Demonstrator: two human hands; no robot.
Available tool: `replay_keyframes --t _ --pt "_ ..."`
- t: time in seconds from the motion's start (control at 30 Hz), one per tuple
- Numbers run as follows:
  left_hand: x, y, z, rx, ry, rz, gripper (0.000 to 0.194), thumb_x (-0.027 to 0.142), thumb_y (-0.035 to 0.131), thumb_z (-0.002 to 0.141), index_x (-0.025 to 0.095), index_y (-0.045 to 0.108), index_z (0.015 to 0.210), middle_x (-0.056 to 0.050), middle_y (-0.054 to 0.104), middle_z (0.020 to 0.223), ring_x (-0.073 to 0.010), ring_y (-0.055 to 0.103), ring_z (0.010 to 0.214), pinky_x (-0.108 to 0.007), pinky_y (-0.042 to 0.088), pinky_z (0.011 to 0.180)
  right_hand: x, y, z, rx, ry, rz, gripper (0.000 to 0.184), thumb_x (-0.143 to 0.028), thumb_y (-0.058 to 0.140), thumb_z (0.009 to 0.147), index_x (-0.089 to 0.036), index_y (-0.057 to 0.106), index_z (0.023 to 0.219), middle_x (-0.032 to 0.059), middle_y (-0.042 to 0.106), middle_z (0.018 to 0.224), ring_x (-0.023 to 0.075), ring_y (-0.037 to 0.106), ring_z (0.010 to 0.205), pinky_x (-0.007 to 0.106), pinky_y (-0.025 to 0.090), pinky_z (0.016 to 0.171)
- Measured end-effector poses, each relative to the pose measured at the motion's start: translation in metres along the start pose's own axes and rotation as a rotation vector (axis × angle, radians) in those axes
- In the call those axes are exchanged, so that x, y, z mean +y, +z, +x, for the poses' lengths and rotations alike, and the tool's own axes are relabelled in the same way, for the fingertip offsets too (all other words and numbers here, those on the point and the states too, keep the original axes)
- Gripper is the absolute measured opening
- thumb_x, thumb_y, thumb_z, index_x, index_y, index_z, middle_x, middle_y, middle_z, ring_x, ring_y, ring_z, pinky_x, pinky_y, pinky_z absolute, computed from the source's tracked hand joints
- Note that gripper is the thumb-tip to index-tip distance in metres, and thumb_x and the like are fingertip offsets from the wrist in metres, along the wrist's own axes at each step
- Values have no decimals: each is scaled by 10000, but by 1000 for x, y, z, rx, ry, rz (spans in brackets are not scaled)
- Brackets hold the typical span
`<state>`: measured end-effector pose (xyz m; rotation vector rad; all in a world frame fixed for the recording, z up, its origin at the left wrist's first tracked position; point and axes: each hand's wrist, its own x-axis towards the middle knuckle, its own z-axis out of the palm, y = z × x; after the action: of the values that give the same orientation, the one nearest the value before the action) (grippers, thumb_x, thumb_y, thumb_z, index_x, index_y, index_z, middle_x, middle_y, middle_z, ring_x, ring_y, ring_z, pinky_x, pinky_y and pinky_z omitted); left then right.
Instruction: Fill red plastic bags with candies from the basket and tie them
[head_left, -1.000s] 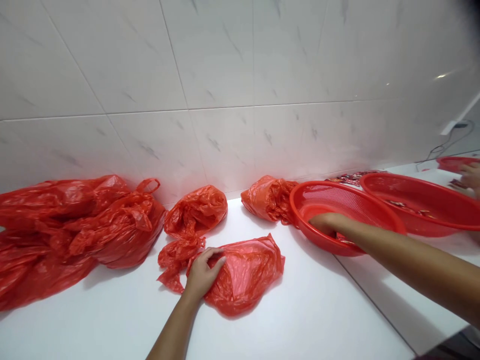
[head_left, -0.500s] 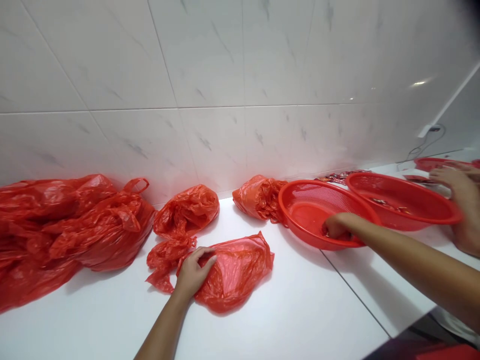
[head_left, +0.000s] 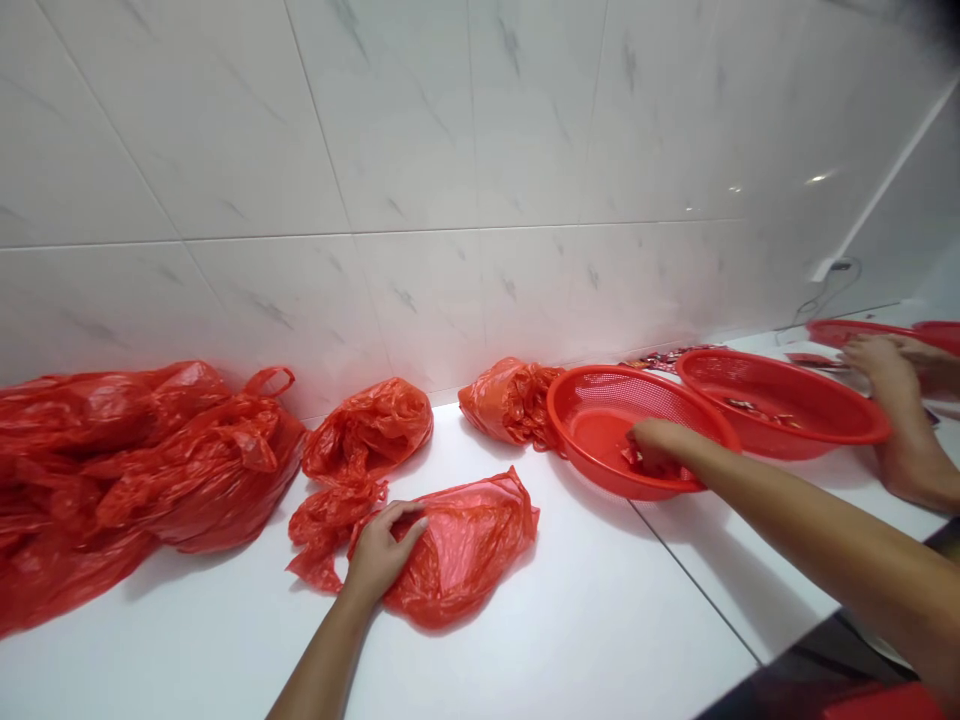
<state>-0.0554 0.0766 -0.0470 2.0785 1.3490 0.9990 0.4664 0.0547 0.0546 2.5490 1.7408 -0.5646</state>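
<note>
My left hand (head_left: 381,548) lies on a flat red plastic bag (head_left: 465,548) on the white counter, its fingers bent over the bag's open edge. My right hand (head_left: 654,445) reaches into a red mesh basket (head_left: 600,405), fingers curled around small red packets at the basket's bottom. What exactly the fingers hold is partly hidden.
Crumpled red bags lie along the tiled wall: a large heap (head_left: 127,480) at left, one in the middle (head_left: 367,430), one beside the basket (head_left: 506,400). A second red basket (head_left: 780,400) stands to the right. Another person's hands (head_left: 885,365) work at the far right. The counter's front edge (head_left: 750,660) runs close by.
My right hand has shifted slightly inside the basket and closed on packets. The view has drifted right. The other person's hands have come further into view.
</note>
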Motion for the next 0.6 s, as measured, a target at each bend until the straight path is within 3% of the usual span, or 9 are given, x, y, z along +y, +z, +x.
replay_keyframes --t 0.07,0.17,0.23,0.3,0.37,0.47,0.6 --pt "0 0 0 1 9 2 283 474 691 917 241 798 1038 -72 817 1108 -292 765 1057 -455 607 1007 0 -11 -1 57 -21 18 167 -155 847 698 -143 735 821 61 689 650 213 674 580 311 513 625" --pt "-1 -1 -1 -2 11 6 271 464 689 924 242 798 1035 -69 818 1106 -287 766 1058 -442 608 1005 -8 -32 -10 217 -68 99 210 -162 725 802 -159 728 1012 71 744 789 171 656 535 278 498 562" --pt "0 -1 -1 -8 7 7 272 464 685 931 239 796 1038 -72 816 1110 -287 765 1062 -438 607 1003 -26 -40 -25 344 -144 202 290 -209 675 858 -182 696 1147 69 760 909 153 668 574 253 506 547" --pt "1 -1 -1 -17 2 9 274 460 677 936 235 790 1043 -77 813 1112 -291 761 1066 -445 600 1009 -56 -37 -47 508 -334 423 307 -270 686 867 -199 695 1166 52 749 925 163 686 660 242 525 563" --pt "4 0 -2 -29 3 13 269 452 670 937 233 784 1044 -82 808 1109 -296 754 1068 -458 592 1013 -97 -18 -74 647 -609 695 337 -321 765 816 -214 714 1132 22 730 875 179 686 722 253 548 609" --pt "11 2 -7 -51 19 31 250 431 664 935 232 780 1033 -90 797 1108 -307 743 1074 -476 588 1009 -165 40 -110 640 -917 960 288 -244 751 811 -220 709 1094 20 725 921 157 675 735 250 556 658" --pt "20 5 -15 -110 55 36 213 279 646 908 254 770 1080 -78 778 1142 -289 730 1091 -448 592 991 -226 127 -122 499 -1162 782 398 -88 695 731 -249 745 1091 37 703 1007 189 684 894 282 556 797"
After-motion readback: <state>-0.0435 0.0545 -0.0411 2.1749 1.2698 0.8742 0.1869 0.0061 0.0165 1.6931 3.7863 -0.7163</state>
